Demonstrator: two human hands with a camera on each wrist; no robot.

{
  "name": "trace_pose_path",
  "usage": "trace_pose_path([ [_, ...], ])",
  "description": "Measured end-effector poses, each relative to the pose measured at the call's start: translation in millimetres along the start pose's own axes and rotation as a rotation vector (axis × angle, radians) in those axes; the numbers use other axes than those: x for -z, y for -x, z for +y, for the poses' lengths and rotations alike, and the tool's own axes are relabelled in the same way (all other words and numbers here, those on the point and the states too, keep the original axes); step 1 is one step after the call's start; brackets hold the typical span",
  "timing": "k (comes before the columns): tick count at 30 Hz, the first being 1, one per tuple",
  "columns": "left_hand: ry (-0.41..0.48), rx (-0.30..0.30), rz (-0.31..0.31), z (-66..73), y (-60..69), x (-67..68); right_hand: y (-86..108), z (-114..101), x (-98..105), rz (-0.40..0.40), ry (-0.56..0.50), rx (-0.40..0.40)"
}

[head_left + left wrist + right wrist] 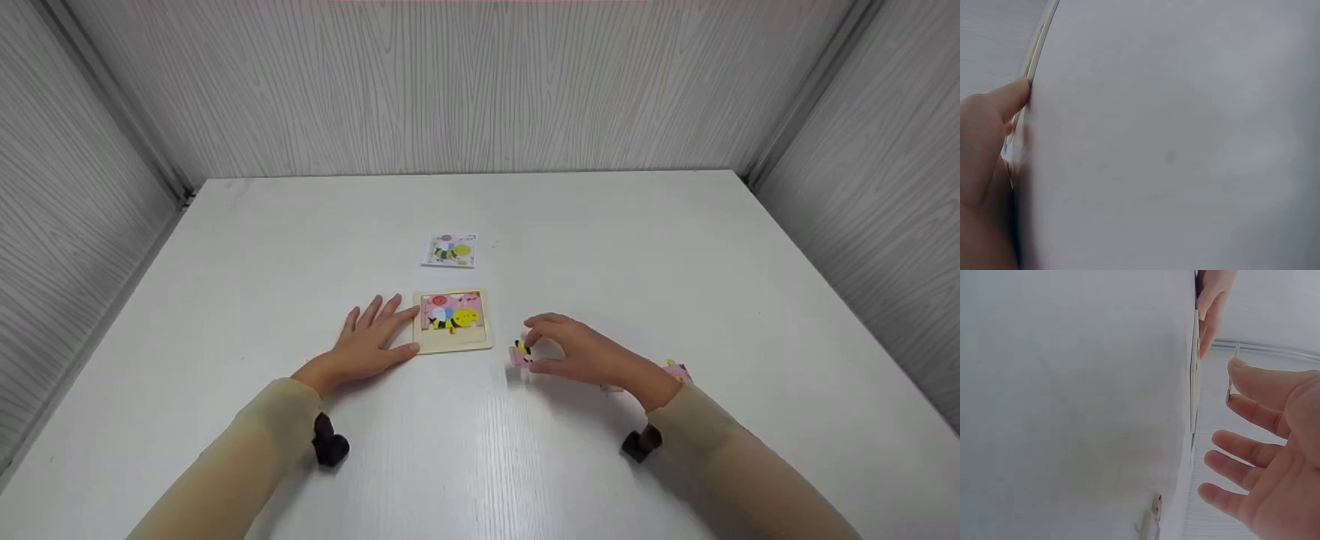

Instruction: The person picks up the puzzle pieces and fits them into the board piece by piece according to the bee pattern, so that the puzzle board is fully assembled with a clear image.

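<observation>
A wooden puzzle board (452,348) lies on the table, its upper part filled with pieces showing a bee picture, its lower strip bare wood. The left hand (367,347) rests with fingers spread, thumb and a fingertip touching the board's left edge; in the left wrist view the thumb (1013,98) meets that edge. Right of the board, the right hand (585,354) pinches a pink puzzle piece (519,355) between thumb and index finger above the table. In the right wrist view that thin piece (1230,386) is seen edge-on, the other fingers of the hand (1280,455) apart from it.
Behind the board lies a small picture card (450,251) with a similar bee design. More pink pieces (677,371) lie beside and partly under the right wrist, one of them mostly hidden. Grey wood-grain panels (465,90) stand at the table's back and sides.
</observation>
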State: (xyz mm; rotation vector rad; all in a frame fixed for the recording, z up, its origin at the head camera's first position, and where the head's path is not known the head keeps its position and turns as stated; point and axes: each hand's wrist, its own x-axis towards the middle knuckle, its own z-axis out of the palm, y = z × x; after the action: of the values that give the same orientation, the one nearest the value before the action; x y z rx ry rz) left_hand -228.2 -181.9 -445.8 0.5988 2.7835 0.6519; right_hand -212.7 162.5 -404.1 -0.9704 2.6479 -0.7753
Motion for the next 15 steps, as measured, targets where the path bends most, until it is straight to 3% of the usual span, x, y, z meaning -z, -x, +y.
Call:
trace_pose_path([
  [7,0.001,0.017,-0.009,0.3,-1.3,1.0,-19.6,-15.3,-1.2,-0.017,0.015,-0.077],
  [15,-0.004,0.027,-0.018,-0.3,-0.9,1.0,-33.5,-27.0,-6.1,-0.030,0.005,-0.054],
])
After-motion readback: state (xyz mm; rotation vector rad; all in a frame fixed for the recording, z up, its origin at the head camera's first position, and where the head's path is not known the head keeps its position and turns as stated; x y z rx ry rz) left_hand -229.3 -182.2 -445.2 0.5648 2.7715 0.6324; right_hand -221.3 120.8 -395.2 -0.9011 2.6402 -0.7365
